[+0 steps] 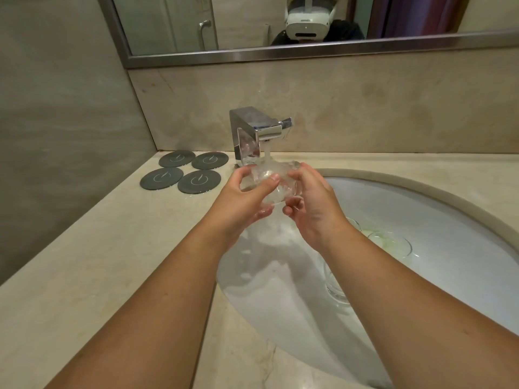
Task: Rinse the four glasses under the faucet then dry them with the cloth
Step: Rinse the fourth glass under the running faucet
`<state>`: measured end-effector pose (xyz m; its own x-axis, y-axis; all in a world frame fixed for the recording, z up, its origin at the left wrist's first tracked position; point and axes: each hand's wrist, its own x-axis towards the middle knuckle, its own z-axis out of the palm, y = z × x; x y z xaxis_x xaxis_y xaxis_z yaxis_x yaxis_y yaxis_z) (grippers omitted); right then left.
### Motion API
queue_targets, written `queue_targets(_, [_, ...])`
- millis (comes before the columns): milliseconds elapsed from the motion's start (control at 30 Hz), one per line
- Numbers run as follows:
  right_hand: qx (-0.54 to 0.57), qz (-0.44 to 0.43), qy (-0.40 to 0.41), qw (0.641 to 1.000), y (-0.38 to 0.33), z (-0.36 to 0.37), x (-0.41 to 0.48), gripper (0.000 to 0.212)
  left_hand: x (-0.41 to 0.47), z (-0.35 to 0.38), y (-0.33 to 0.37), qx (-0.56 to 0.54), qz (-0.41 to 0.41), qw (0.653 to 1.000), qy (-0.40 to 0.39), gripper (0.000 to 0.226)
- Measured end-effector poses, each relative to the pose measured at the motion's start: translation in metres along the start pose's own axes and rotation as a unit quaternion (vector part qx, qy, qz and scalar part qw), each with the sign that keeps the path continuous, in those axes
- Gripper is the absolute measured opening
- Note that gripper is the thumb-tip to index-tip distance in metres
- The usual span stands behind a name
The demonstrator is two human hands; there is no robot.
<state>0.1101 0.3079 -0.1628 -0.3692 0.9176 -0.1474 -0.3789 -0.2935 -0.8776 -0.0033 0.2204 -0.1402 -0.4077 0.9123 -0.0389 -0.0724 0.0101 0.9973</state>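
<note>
A clear glass (276,181) is held tilted under the chrome faucet (258,130), and water runs from the spout onto it. My left hand (247,197) grips the glass from the left with the thumb across its side. My right hand (309,203) grips it from the right. More clear glasses lie in the white sink (449,220): one (389,242) to the right of my right wrist, one (335,287) partly hidden under my right forearm, and an edge of another (354,223) behind the wrist. No cloth is in view.
Several dark round coasters (182,171) lie on the beige counter (98,262) left of the faucet. A wall stands at the left, and a mirror (280,23) hangs above the backsplash. The sink's rim (421,186) curves round on the right.
</note>
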Motion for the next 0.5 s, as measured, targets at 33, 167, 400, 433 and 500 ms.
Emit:
queue_targets(33, [0.005,-0.003,0.001,1.0,0.0,0.0,0.0,0.064,0.0,0.0,0.001,0.003,0.004,1.0,-0.007,0.057])
queue_targets(167, [0.019,-0.006,0.015,1.0,0.0,-0.001,0.0,0.067,0.0,-0.001,0.0,0.047,0.038,0.998,-0.021,0.079])
queue_targets(400, [-0.002,0.039,0.002,0.999,-0.006,0.001,-0.006,0.051,0.001,-0.002,0.0,0.034,0.042,0.999,-0.003,0.052])
queue_targets(433, [0.006,0.045,-0.002,0.999,-0.007,0.001,-0.007,0.044,0.001,-0.002,0.0,0.028,0.037,0.999,-0.002,0.05])
queue_targets(500, [0.018,0.046,-0.017,0.999,-0.01,0.001,-0.009,0.028,0.002,-0.002,0.0,0.017,0.023,1.0,0.0,0.054])
